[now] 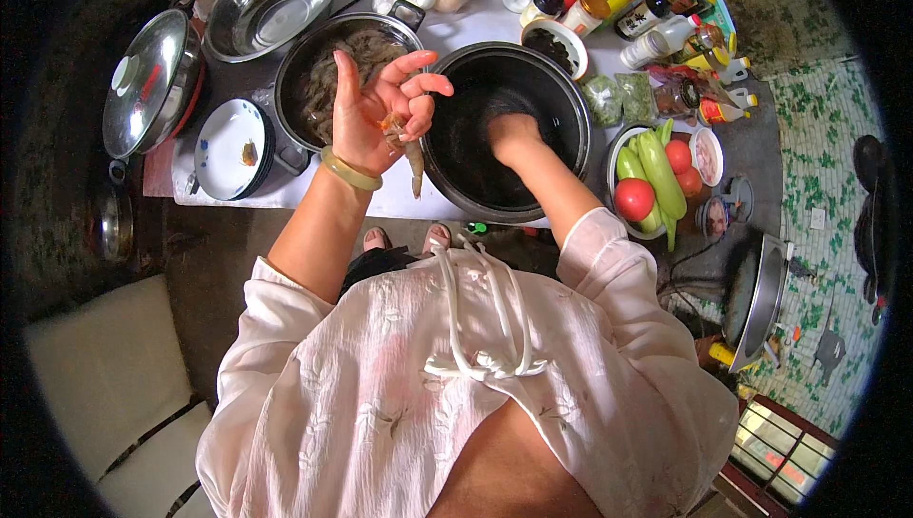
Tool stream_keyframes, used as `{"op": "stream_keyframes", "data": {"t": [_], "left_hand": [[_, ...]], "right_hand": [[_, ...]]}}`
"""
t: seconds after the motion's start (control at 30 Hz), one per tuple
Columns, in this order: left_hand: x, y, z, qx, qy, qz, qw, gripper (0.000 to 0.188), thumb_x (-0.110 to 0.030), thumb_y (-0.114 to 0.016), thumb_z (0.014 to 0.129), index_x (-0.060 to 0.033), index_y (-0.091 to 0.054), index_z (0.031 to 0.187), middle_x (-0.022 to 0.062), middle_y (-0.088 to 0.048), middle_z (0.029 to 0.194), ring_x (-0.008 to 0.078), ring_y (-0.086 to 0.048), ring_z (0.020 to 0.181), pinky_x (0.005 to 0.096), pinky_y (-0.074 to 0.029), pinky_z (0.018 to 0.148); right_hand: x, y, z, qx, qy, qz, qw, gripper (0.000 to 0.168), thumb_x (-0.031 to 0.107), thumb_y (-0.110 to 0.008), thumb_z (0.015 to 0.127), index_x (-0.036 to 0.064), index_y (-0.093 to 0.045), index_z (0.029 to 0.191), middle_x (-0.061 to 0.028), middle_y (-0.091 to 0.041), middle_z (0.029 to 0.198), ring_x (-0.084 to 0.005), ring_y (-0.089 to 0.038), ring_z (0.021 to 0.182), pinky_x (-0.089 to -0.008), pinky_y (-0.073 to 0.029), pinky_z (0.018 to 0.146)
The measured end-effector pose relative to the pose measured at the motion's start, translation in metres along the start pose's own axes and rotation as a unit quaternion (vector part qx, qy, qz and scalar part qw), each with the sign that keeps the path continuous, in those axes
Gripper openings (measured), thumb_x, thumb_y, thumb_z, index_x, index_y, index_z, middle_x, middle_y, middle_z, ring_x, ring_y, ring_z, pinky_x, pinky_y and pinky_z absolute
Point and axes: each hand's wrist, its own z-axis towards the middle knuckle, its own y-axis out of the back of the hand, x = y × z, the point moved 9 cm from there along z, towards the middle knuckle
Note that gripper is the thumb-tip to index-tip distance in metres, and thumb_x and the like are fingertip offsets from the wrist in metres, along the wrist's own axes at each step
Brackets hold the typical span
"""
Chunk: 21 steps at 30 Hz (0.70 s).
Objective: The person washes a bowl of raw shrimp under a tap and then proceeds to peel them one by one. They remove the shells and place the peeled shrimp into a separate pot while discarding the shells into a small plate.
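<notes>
My left hand [378, 108], palm up with a bangle at the wrist, holds a raw shrimp [416, 167] by its curled lower fingers. The shrimp's tail hangs below the hand. Behind this hand is a metal pot [282, 79] full of raw shrimp [332, 61]. My right hand [512, 136] reaches down into a large black pot [456, 154]. Its fingers are lost in the dark inside, perhaps under liquid, so what they touch cannot be seen.
At left stand a lidded pan [153, 83], a steel basin [274, 11] and stacked plates [228, 140] bearing a small scrap. Bottles [642, 18] crowd the back right. A bowl of dark pieces [549, 47] touches the black pot's side; tomatoes and green gourds [660, 168] lie farther right.
</notes>
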Motion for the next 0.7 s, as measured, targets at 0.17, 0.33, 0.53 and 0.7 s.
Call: {"op": "stream_keyframes", "data": {"t": [0.17, 0.33, 0.53, 0.7], "left_hand": [[0.002, 0.002, 0.0, -0.005, 0.007, -0.02, 1.0, 0.09, -0.076, -0.017, 0.078, -0.0031, -0.047, 0.122, 0.0208, -0.057, 0.101, 0.0144, -0.042, 0.053, 0.0219, -0.033, 0.045], [0.002, 0.009, -0.001, -0.021, -0.001, -0.023, 1.0, 0.09, -0.076, -0.019, 0.077, -0.0024, -0.047, 0.121, 0.0198, -0.058, 0.1, 0.0144, -0.043, 0.053, 0.022, -0.033, 0.046], [0.006, 0.027, 0.003, -0.112, -0.03, -0.044, 0.992, 0.088, -0.076, -0.024, 0.078, -0.0008, -0.049, 0.118, 0.0173, -0.059, 0.095, 0.0157, -0.045, 0.059, 0.0243, -0.035, 0.051], [0.014, 0.033, 0.007, -0.148, -0.035, -0.039, 0.988, 0.086, -0.075, -0.028, 0.078, 0.0005, -0.05, 0.112, 0.0132, -0.059, 0.091, 0.0167, -0.052, 0.069, 0.0255, -0.041, 0.058]], "right_hand": [[0.045, -0.03, -0.005, 0.093, 0.094, -0.025, 0.991, 0.027, 0.014, -0.046, 0.083, 0.005, -0.065, 0.1, -0.0145, -0.062, 0.106, -0.0297, -0.06, 0.097, -0.0405, -0.049, 0.08], [0.02, 0.043, -0.022, -0.129, 0.046, 0.141, 0.981, 0.022, 0.011, -0.05, 0.079, 0.005, -0.064, 0.094, -0.0161, -0.063, 0.093, -0.0309, -0.062, 0.086, -0.0402, -0.049, 0.074], [0.041, 0.093, -0.064, -0.223, 0.159, 0.598, 0.753, 0.018, 0.012, -0.062, 0.078, 0.001, -0.056, 0.091, -0.0118, -0.062, 0.086, -0.0208, -0.061, 0.074, -0.0313, -0.049, 0.069], [0.055, 0.105, -0.077, -0.259, 0.19, 0.645, 0.694, 0.033, 0.005, -0.066, 0.076, -0.002, -0.048, 0.102, -0.0087, -0.061, 0.087, -0.0115, -0.058, 0.072, -0.0256, -0.048, 0.065]]}}
